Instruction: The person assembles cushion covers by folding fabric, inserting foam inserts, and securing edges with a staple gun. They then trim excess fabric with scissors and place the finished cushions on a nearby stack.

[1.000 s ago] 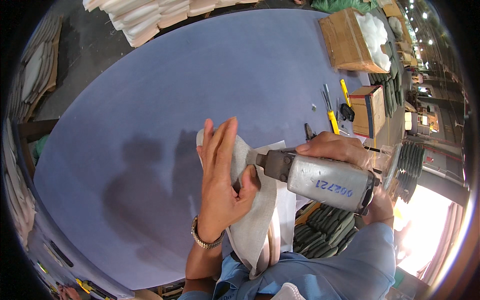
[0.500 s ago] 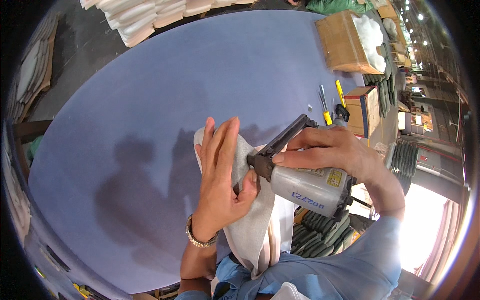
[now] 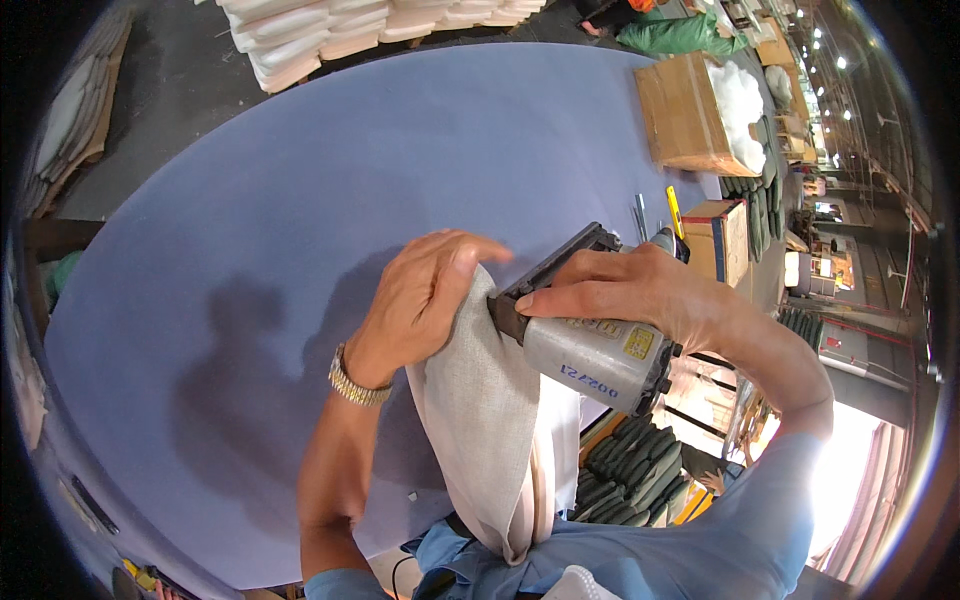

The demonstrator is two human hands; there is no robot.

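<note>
My right hand [image 3: 640,295] is wrapped round a grey pneumatic staple gun [image 3: 595,355] with a black magazine. The gun's nose meets the upper right edge of a padded panel [image 3: 475,410] covered in light grey fabric. That panel stands tilted between my body and the table, its lower end against my blue shirt. White backing shows along its right side. My left hand [image 3: 425,300], with a metal watch at the wrist, curls over the panel's upper end. Its fingertips point right, slightly blurred, and what lies under the palm is hidden.
A blue cloth-covered table [image 3: 300,180] spreads ahead. At its right are a cardboard box [image 3: 685,115] with white stuffing, a smaller box [image 3: 715,240] and a yellow-handled tool [image 3: 674,212]. Dark cushions [image 3: 630,465] are stacked below right; pale padded pieces [image 3: 330,30] lie beyond the table.
My left hand has gone from lying flat with fingers up beside the gun's nose to curling over the panel's upper end. The staple gun has shifted slightly left and up.
</note>
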